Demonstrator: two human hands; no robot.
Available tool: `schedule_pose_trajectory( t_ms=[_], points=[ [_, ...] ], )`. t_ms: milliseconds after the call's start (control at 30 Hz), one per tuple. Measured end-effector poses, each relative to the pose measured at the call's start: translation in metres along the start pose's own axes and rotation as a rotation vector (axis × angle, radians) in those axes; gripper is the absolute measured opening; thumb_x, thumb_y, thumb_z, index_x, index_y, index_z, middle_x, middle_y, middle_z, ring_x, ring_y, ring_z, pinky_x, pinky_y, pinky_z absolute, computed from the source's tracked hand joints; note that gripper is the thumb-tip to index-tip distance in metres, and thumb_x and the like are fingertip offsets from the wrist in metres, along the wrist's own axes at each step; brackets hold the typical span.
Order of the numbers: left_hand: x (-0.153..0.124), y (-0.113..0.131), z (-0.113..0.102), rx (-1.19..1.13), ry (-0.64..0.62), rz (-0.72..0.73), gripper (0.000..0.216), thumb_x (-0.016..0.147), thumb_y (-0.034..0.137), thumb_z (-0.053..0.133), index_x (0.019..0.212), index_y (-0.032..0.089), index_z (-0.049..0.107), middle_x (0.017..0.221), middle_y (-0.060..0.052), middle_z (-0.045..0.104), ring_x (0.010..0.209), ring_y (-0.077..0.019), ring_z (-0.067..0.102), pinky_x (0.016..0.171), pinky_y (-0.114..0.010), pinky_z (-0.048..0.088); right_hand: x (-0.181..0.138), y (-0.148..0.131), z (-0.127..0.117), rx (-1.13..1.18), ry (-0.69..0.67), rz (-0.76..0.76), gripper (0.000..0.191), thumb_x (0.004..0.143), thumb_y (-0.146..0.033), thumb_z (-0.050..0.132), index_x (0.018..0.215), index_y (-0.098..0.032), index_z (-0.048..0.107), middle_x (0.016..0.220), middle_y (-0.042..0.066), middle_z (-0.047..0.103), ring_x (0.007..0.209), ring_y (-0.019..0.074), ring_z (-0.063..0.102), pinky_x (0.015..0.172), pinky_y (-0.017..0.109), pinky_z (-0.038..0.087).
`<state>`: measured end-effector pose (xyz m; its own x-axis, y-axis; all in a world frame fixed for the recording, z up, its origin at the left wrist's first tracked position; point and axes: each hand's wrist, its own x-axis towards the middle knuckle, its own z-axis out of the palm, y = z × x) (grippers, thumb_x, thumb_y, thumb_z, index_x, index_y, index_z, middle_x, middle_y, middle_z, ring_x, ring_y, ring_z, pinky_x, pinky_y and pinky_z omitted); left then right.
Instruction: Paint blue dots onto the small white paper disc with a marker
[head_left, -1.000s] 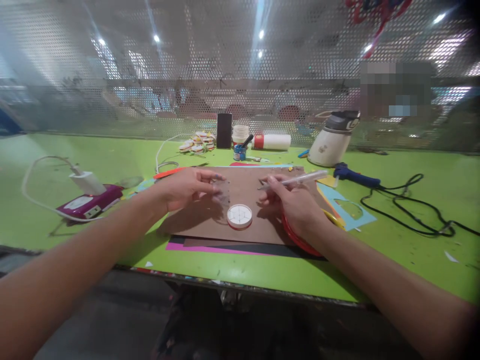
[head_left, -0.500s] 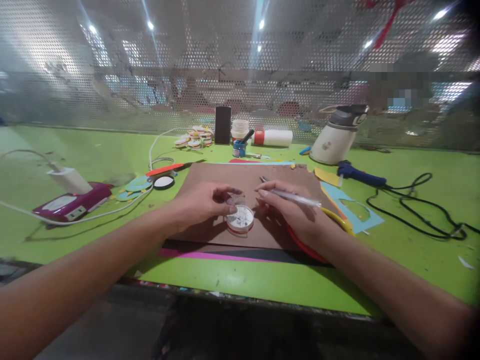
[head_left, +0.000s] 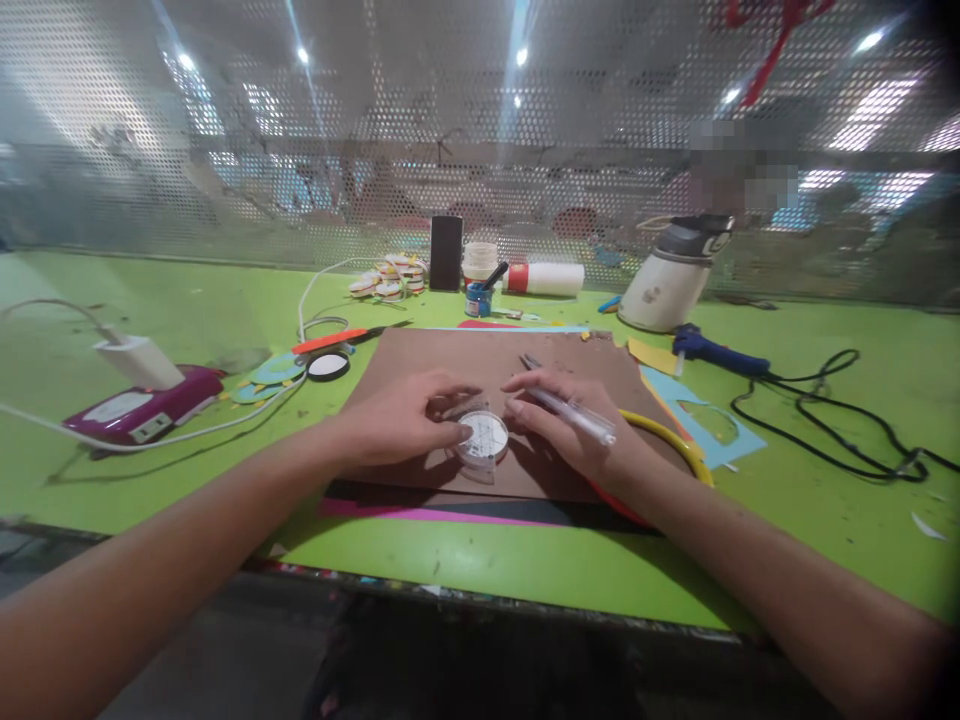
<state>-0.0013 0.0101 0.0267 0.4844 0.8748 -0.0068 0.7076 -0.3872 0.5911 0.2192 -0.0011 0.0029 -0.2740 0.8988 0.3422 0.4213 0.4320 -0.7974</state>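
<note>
My left hand (head_left: 409, 415) has its thumb and fingers closed on a clear plastic protractor (head_left: 480, 474). The protractor lies across a small round white disc (head_left: 489, 437) with dark lines on its face. My right hand (head_left: 566, 415), just to the right of the disc, grips a clear-barrelled pen (head_left: 589, 418) lying back over the hand. The pen's writing tip cannot be made out. Beneath that hand is a yellow and red looped handle, apparently of scissors (head_left: 675, 437), partly hidden. Everything rests on a brown sheet (head_left: 442, 350).
Left are an orange cutter (head_left: 337, 342), a black-rimmed disc (head_left: 328, 366) and a purple power strip (head_left: 157, 405). Behind stand a phone (head_left: 446, 252), a blue paint jar (head_left: 478, 300) and a white bottle (head_left: 667, 285). A blue glue gun (head_left: 724, 353) with a black cord lies right.
The protractor has shifted toward me and now overlaps the disc, with its curved edge below it. My right hand has moved slightly left and the pen is tilted more steeply.
</note>
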Motion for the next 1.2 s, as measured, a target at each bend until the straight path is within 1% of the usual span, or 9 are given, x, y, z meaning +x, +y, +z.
schedule_pose_trajectory(
  t_ms=[100, 200, 267, 367, 500, 833, 967, 1067, 1200],
  points=[
    [-0.002, 0.005, 0.001, 0.028, -0.022, -0.008, 0.076, 0.076, 0.053, 0.065, 0.141, 0.018, 0.049, 0.146, -0.012, 0.053, 0.129, -0.0316, 0.052, 0.108, -0.041, 0.041, 0.001, 0.002, 0.001, -0.019, 0.000, -0.011, 0.014, 0.083, -0.031, 0.063, 0.093, -0.022, 0.068, 0.072, 0.001, 0.070, 0.066, 0.0185, 0.061, 0.063, 0.030, 0.045],
    [-0.003, 0.009, 0.006, 0.090, -0.043, 0.048, 0.081, 0.072, 0.063, 0.067, 0.140, 0.021, 0.050, 0.138, -0.013, 0.058, 0.123, -0.0339, 0.054, 0.103, -0.044, 0.042, 0.001, 0.004, 0.002, -0.012, 0.016, -0.012, 0.014, 0.083, -0.033, 0.064, 0.090, -0.022, 0.069, 0.076, 0.003, 0.072, 0.069, 0.0209, 0.063, 0.066, 0.032, 0.047],
    [-0.003, 0.010, 0.009, 0.127, -0.032, 0.085, 0.077, 0.073, 0.062, 0.068, 0.136, 0.021, 0.053, 0.130, -0.012, 0.061, 0.117, -0.0331, 0.056, 0.097, -0.043, 0.044, 0.001, 0.005, 0.003, 0.006, 0.019, -0.004, 0.015, 0.084, -0.034, 0.062, 0.091, -0.022, 0.069, 0.076, 0.003, 0.072, 0.069, 0.0212, 0.064, 0.065, 0.032, 0.048],
    [-0.004, 0.010, 0.011, 0.168, -0.027, 0.086, 0.069, 0.075, 0.060, 0.067, 0.131, 0.022, 0.056, 0.121, -0.011, 0.064, 0.110, -0.0316, 0.058, 0.089, -0.041, 0.046, 0.000, 0.007, 0.003, -0.005, 0.023, 0.002, 0.018, 0.085, -0.033, 0.059, 0.094, -0.022, 0.070, 0.073, 0.003, 0.070, 0.068, 0.0209, 0.063, 0.063, 0.032, 0.047],
    [-0.006, 0.011, 0.007, 0.192, -0.044, 0.085, 0.068, 0.074, 0.061, 0.068, 0.129, 0.022, 0.057, 0.121, -0.010, 0.064, 0.107, -0.0308, 0.058, 0.087, -0.039, 0.045, 0.000, 0.008, 0.003, -0.013, 0.031, 0.010, 0.018, 0.084, -0.032, 0.058, 0.092, -0.022, 0.070, 0.073, 0.003, 0.068, 0.069, 0.0205, 0.062, 0.063, 0.031, 0.046],
    [-0.009, 0.009, 0.007, 0.196, -0.053, 0.123, 0.071, 0.074, 0.058, 0.072, 0.133, 0.023, 0.055, 0.132, -0.011, 0.061, 0.118, -0.0323, 0.055, 0.098, -0.043, 0.044, 0.001, 0.006, 0.002, -0.010, 0.019, 0.018, 0.018, 0.084, -0.033, 0.060, 0.094, -0.021, 0.070, 0.071, 0.002, 0.069, 0.066, 0.0186, 0.061, 0.061, 0.030, 0.044],
    [-0.012, 0.007, 0.007, 0.268, -0.044, 0.148, 0.076, 0.074, 0.062, 0.070, 0.137, 0.024, 0.051, 0.134, -0.011, 0.061, 0.121, -0.0334, 0.054, 0.100, -0.044, 0.043, 0.001, 0.007, 0.003, -0.016, 0.027, 0.012, 0.019, 0.084, -0.034, 0.061, 0.095, -0.021, 0.071, 0.076, 0.004, 0.072, 0.070, 0.0205, 0.065, 0.065, 0.031, 0.047],
    [-0.014, 0.008, 0.008, 0.307, -0.040, 0.158, 0.075, 0.077, 0.065, 0.065, 0.137, 0.022, 0.051, 0.137, -0.012, 0.058, 0.123, -0.0341, 0.053, 0.100, -0.044, 0.042, 0.000, 0.008, 0.003, -0.034, 0.028, -0.001, 0.018, 0.085, -0.033, 0.061, 0.095, -0.022, 0.071, 0.078, 0.004, 0.074, 0.072, 0.0210, 0.066, 0.067, 0.032, 0.048],
    [-0.015, 0.009, 0.007, 0.296, -0.047, 0.178, 0.071, 0.080, 0.063, 0.062, 0.137, 0.022, 0.051, 0.147, -0.011, 0.051, 0.129, -0.0332, 0.050, 0.105, -0.043, 0.040, 0.000, 0.007, 0.003, -0.040, 0.014, 0.006, 0.018, 0.086, -0.032, 0.060, 0.097, -0.022, 0.070, 0.078, 0.003, 0.074, 0.072, 0.0207, 0.067, 0.066, 0.031, 0.047]
  ],
)
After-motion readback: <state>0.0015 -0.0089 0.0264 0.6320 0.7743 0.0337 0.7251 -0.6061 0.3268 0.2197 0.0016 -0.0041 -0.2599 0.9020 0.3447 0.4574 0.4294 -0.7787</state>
